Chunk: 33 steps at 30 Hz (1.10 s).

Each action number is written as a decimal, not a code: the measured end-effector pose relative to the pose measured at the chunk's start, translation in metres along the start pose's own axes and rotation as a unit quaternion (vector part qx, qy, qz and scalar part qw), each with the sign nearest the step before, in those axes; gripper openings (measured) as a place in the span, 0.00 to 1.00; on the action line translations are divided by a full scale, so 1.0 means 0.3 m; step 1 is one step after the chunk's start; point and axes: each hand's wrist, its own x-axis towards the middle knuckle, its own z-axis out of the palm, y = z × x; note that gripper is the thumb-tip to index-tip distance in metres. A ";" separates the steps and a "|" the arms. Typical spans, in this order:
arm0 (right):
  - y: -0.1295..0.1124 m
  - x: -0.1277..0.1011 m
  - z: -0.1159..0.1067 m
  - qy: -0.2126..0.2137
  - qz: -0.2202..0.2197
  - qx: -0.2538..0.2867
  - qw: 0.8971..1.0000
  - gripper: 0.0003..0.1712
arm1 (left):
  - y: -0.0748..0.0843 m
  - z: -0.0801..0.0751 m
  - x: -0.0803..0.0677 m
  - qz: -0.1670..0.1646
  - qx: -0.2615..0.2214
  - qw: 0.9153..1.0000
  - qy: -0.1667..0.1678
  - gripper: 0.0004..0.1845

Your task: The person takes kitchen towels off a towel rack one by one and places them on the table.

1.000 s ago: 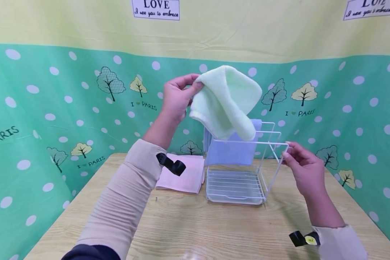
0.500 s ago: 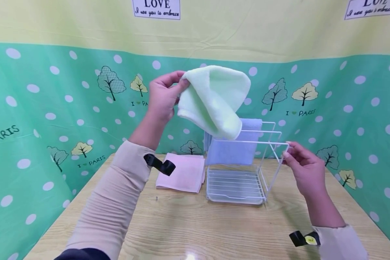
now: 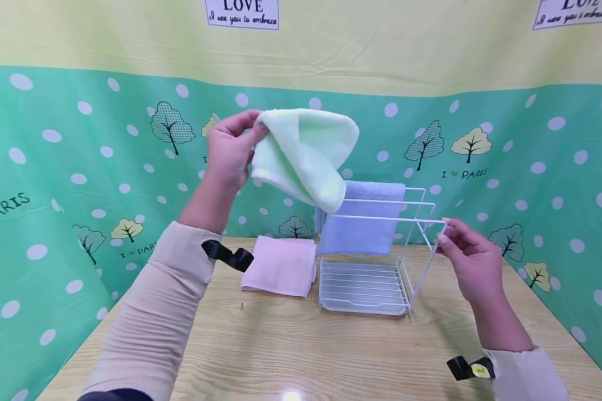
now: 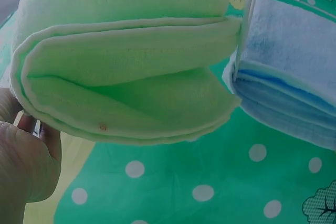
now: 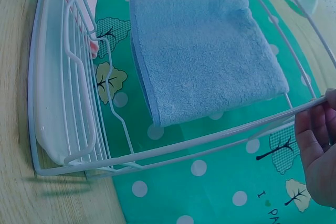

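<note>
A white wire rack (image 3: 376, 262) stands on the wooden table (image 3: 291, 351), a blue towel (image 3: 361, 220) hung over its rear bar; a folded pink cloth (image 3: 281, 266) lies just left of it.

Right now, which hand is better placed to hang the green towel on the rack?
Probably the left hand: it pinches the folded green towel just above the white wire rack. The right hand grips the rack's front bar, steadying it.
</note>
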 end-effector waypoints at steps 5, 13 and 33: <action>0.002 0.001 0.001 -0.002 -0.001 0.004 1.000 0.20 | -0.002 -0.036 -0.003 0.003 0.010 1.000 0.007 0.07; 0.002 0.004 -0.001 -0.004 -0.005 -0.003 1.000 0.20 | -0.019 -0.099 -0.011 -0.006 0.035 0.999 0.024 0.07; 0.005 0.002 -0.005 0.008 0.010 -0.019 1.000 0.20 | -0.134 -0.268 -0.056 -0.067 0.108 0.989 0.072 0.13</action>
